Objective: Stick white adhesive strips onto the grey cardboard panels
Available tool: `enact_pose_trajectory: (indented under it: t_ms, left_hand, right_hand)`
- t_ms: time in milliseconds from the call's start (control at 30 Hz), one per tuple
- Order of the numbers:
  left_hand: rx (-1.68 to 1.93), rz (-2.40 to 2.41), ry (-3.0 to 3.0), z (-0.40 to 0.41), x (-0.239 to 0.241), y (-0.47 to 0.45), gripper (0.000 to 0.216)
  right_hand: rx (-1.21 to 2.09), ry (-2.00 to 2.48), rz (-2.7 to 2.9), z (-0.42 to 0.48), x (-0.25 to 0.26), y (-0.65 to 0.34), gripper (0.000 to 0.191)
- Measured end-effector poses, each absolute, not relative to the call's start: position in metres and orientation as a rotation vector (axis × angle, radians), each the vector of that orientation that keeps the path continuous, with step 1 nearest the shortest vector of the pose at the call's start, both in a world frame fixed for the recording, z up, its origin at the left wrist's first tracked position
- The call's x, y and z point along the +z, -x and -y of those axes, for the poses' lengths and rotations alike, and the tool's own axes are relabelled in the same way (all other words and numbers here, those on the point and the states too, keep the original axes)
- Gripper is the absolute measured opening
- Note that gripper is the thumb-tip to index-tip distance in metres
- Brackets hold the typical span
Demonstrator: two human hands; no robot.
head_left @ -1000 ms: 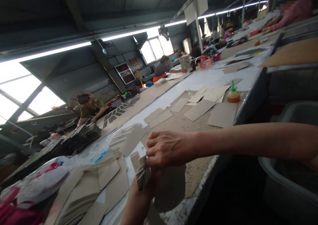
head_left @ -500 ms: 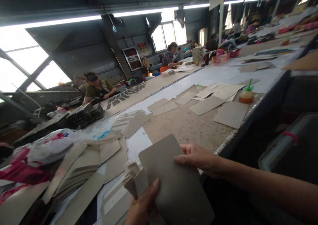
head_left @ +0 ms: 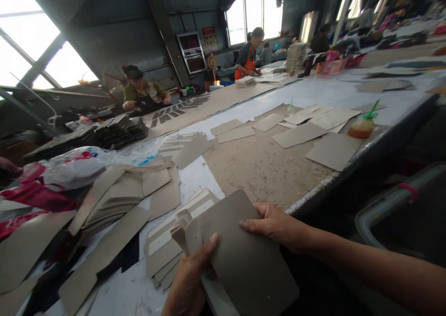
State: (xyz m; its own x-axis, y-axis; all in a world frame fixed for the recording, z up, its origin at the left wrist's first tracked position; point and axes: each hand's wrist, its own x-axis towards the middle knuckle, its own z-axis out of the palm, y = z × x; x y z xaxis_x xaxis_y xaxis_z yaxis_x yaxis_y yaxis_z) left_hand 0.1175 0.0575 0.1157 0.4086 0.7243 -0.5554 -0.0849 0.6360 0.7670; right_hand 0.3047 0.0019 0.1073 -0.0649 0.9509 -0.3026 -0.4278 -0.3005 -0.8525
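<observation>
A grey-brown cardboard panel (head_left: pixel 251 255) with rounded corners is tilted in front of me. My right hand (head_left: pixel 275 225) pinches its upper right edge, thumb on top. Closed around a bundle of narrower cardboard pieces (head_left: pixel 181 230), my left hand (head_left: pixel 190 276) has its thumb at the panel's left edge. The panel overlaps part of this bundle, and the left fingers are mostly hidden beneath. Just beyond, a fanned stack of cardboard pieces with pale strips (head_left: pixel 163 246) lies on the white table surface.
A glue bottle with green nozzle (head_left: pixel 362 123) stands near the table's right edge, by loose cardboard sheets (head_left: pixel 334 151). At left are stacked cardboard panels (head_left: pixel 118 200) and a plastic bag (head_left: pixel 80 167). Co-workers (head_left: pixel 146 93) work across the table. A plastic bin (head_left: pixel 369 223) is at right.
The view has tilted down and shifted slightly left, showing more of the fanned stack. Both hands keep hold of their pieces. The nearest co-worker's arms have moved apart.
</observation>
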Motion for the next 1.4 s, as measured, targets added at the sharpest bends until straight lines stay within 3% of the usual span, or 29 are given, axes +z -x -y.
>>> enact_pose_trajectory:
  t_ms: [167, 233, 367, 433, 567, 833, 1033, 1133, 1267, 1400]
  left_hand:
    - [0.598, -1.024, -0.663, -0.053, 0.112, -0.112, 0.034]
    - [0.631, -1.048, -0.658, -0.052, 0.113, -0.112, 0.035]
    - [0.638, -1.106, -0.693, -0.048, 0.113, -0.112, 0.035]
    - [0.638, -1.109, -0.71, -0.047, 0.115, -0.111, 0.037]
    - [0.63, -1.097, -0.707, -0.045, 0.12, -0.109, 0.038]
    - [0.625, -1.076, -0.688, -0.041, 0.125, -0.105, 0.059]
    - [0.62, -1.088, -0.671, -0.042, 0.122, -0.102, 0.053]
    - [0.619, -1.098, -0.688, -0.043, 0.119, -0.099, 0.048]
    - [0.668, -1.126, -0.682, -0.045, 0.122, -0.099, 0.058]
    - [0.751, -1.223, -0.739, -0.049, 0.135, -0.099, 0.069]
  right_hand:
    - [1.563, 1.17, 0.864, 0.0, 0.11, -0.302, 0.043]
    - [1.186, 1.354, 1.08, 0.0, 0.112, -0.301, 0.041]
    - [0.069, 1.518, 1.525, 0.001, 0.115, -0.297, 0.031]
    - [-0.074, 1.477, 1.727, 0.0, 0.118, -0.293, 0.02]
    - [0.018, 1.467, 1.857, -0.006, 0.123, -0.284, 0.007]
    - [-0.057, 1.499, 1.919, -0.011, 0.119, -0.274, 0.018]
    - [0.259, 1.431, 1.82, -0.012, 0.118, -0.283, 0.018]
    - [0.258, 1.418, 1.764, -0.011, 0.119, -0.29, 0.017]
    - [0.291, 1.476, 1.693, -0.003, 0.121, -0.295, 0.016]
    - [0.647, 1.527, 1.613, 0.007, 0.124, -0.295, 0.024]
